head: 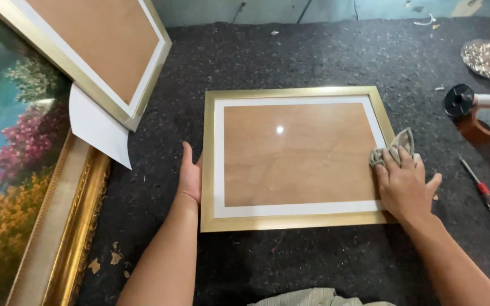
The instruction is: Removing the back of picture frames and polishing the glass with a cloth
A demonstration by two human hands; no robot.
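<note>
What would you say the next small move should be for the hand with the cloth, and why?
Probably sweep the cloth leftward across the glass. The right hand presses it at the right edge of the gold frame, most of the pane lies unwiped to its left, and the left hand braces the frame's left side.
</note>
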